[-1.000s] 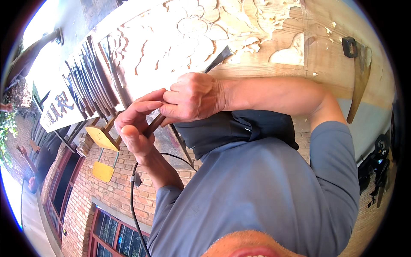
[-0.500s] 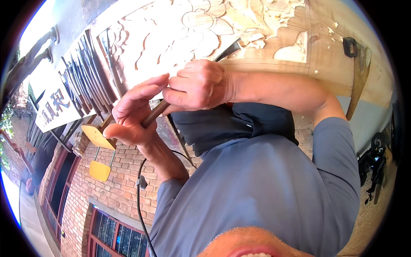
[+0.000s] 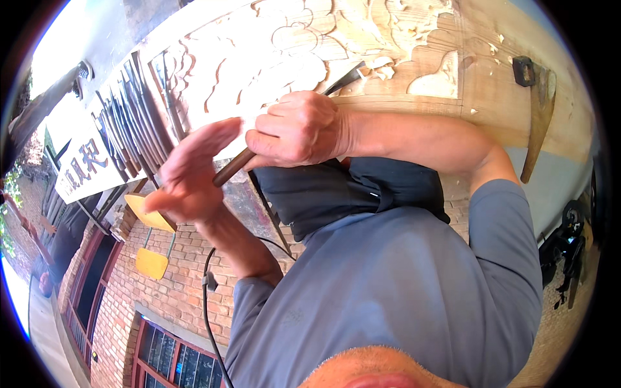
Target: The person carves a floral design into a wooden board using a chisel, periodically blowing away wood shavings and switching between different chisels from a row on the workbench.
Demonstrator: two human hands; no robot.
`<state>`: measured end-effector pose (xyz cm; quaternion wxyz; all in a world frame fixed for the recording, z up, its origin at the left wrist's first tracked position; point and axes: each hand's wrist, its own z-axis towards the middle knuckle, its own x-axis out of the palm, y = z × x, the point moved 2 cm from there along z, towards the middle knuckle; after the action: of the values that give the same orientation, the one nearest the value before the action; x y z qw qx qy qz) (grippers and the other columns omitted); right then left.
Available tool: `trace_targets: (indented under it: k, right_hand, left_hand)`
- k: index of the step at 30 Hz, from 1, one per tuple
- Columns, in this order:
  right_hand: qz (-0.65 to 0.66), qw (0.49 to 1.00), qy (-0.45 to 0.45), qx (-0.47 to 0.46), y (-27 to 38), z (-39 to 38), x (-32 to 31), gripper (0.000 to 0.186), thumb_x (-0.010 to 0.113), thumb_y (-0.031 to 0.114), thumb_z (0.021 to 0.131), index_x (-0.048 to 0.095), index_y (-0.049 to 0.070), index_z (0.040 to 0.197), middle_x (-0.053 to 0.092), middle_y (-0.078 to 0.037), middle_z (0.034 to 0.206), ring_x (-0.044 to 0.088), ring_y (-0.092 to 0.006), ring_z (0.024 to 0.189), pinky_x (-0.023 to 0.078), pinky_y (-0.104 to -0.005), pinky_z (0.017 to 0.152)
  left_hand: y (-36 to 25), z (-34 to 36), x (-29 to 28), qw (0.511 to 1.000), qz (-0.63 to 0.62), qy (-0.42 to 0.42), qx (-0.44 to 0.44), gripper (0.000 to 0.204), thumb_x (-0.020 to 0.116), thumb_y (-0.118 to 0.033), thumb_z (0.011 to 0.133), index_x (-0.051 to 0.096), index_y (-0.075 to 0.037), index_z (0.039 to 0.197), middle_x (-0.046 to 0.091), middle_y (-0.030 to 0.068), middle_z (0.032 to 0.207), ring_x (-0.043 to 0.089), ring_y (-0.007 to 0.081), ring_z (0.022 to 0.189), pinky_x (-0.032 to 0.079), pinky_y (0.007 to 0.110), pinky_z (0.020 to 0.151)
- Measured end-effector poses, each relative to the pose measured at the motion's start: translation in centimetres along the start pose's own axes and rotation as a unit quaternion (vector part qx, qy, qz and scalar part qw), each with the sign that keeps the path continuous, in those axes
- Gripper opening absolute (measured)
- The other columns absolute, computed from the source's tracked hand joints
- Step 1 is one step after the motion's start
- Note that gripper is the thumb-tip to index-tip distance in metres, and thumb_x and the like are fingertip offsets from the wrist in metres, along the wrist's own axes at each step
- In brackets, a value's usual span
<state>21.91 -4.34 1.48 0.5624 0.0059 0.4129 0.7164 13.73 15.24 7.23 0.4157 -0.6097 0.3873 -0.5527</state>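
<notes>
A wide carving chisel lies diagonally above a pale carved wooden panel, its flared blade near some curled shavings. My right hand is wrapped round the chisel, with the dark handle showing below the fingers. My left hand, slightly blurred, is open with fingers and thumb stretched apart, its palm at the butt of the handle. A wooden mallet with a dark head lies at the panel's right. A row of chisels lies to the left, beside a white lettered board.
A wooden chair stands on brick paving at the lower left, near a black cable. Another person is at the far left edge, and someone's legs show at the upper left. Black equipment is at the right edge.
My left hand has gone from curled round the handle to spread open, moving left. My right hand and the chisel have moved slightly up the picture since a second ago.
</notes>
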Motion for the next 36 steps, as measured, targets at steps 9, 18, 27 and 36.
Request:
trace_targets:
  k: [9, 18, 27, 36]
  right_hand:
    - [-0.062, 0.997, -0.044, -0.016, 0.1, 0.8, -1.1, 0.039, 0.088, 0.040, 0.080, 0.061, 0.012, 0.076, 0.053, 0.000, 0.067, 0.060, -0.0163, 0.058, 0.048, -0.0306, 0.051]
    - [0.172, 0.966, 0.156, -0.116, 4.0, -2.0, -1.1, 0.025, 0.079, 0.028, 0.092, 0.068, 0.006, 0.088, 0.070, -0.006, 0.084, 0.073, -0.0198, 0.077, 0.060, -0.0327, 0.064]
    - [0.268, 0.951, 0.112, -0.106, 4.8, -0.5, -1.2, 0.034, 0.085, 0.034, 0.083, 0.060, 0.011, 0.080, 0.061, -0.001, 0.076, 0.066, -0.0180, 0.069, 0.051, -0.0332, 0.055]
    - [0.294, 0.947, 0.096, -0.086, 4.1, -0.1, -1.4, 0.040, 0.088, 0.037, 0.078, 0.055, 0.013, 0.075, 0.058, 0.001, 0.073, 0.063, -0.0183, 0.064, 0.048, -0.0344, 0.049]
  left_hand:
    - [0.3, 1.6, 2.4, 0.998, 0.052, -0.022, -0.016, 0.136, 0.025, -0.102, 0.084, 0.066, 0.020, 0.128, 0.071, 0.0366, 0.126, 0.074, 0.0451, 0.116, 0.062, 0.054, 0.102]
    - [-2.8, -8.6, 10.6, 0.943, 0.143, -0.142, -0.265, 0.144, 0.043, -0.103, 0.081, 0.038, 0.019, 0.157, 0.050, 0.0371, 0.157, 0.054, 0.0431, 0.146, 0.044, 0.050, 0.122]
    - [-3.4, -10.3, 11.8, 0.939, 0.143, -0.188, -0.251, 0.142, 0.050, -0.101, 0.082, 0.040, 0.021, 0.155, 0.056, 0.0328, 0.152, 0.057, 0.0390, 0.144, 0.048, 0.045, 0.119]
    - [-2.6, -10.2, 11.0, 0.938, 0.161, -0.173, -0.252, 0.144, 0.048, -0.103, 0.080, 0.042, 0.022, 0.153, 0.061, 0.0314, 0.147, 0.064, 0.0357, 0.134, 0.052, 0.043, 0.113]
